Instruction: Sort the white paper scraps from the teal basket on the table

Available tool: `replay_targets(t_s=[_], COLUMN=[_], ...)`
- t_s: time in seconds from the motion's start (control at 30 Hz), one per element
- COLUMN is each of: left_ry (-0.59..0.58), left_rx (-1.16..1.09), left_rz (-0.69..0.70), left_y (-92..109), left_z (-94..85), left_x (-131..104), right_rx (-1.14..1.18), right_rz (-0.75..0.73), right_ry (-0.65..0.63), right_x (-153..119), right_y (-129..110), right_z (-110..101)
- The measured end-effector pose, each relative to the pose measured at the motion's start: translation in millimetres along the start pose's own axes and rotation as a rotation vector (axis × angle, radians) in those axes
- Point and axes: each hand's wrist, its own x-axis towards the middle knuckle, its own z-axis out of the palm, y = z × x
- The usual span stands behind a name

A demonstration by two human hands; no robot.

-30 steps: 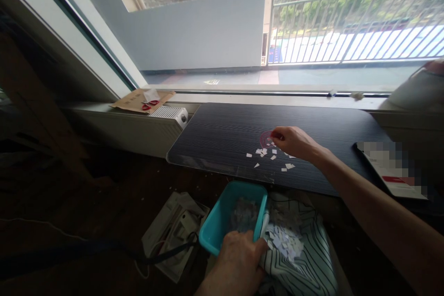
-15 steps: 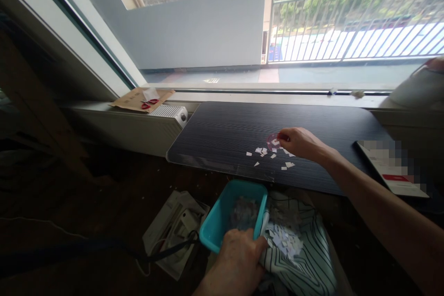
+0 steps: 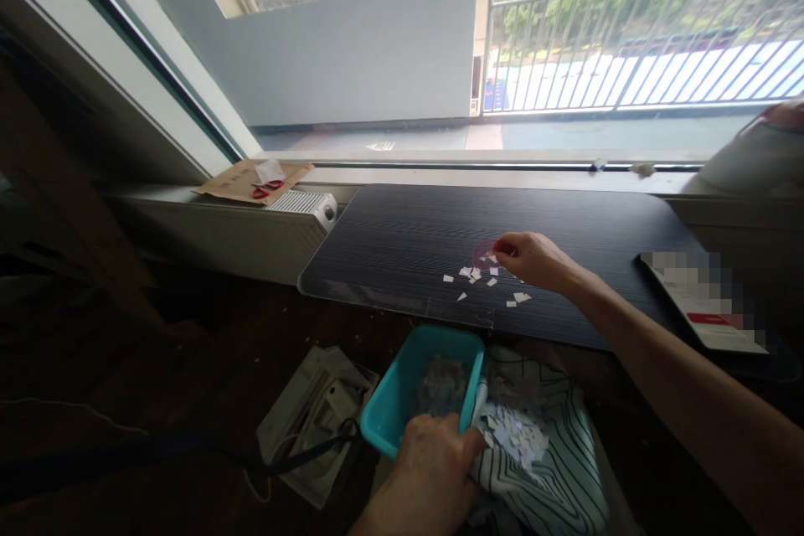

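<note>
At the table, my right hand is pinched on the edge of a round pinkish see-through ring or disc; its exact kind is unclear. White paper scraps lie scattered around and below it on the dark table, some partly covered by the hand. Lower down, my left hand grips the near rim of a teal plastic bin. Greyish, blurred bits sit inside the bin. Beside it, a striped cloth carries a pile of white paper scraps.
A tablet-like device, partly pixelated, rests at the table's right end. On the left sill, red-handled scissors lie on a brown envelope, above a white radiator. A pale box with a dark strap stands left of the bin.
My right hand has shifted slightly left with the pinkish round thing, just above the scraps. My left hand stays on the bin's rim. The view has moved a little.
</note>
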Motion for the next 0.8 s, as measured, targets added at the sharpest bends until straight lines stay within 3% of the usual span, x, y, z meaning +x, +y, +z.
replay_targets(t_s=[0.5,0.8], left_ry=[0.007,0.016], left_rx=[-0.011,-0.002], left_rz=[0.001,0.006], left_y=[-0.4,-0.2], left_z=[1.7,3.0], left_x=[-0.9,-0.6], right_rx=[-0.101,-0.025], right_rz=[0.053,-0.030], right_ry=[-0.021,-0.031], right_x=[-4.3,-5.7], right_y=[4.1,-6.3], right_z=[-6.3,1.9])
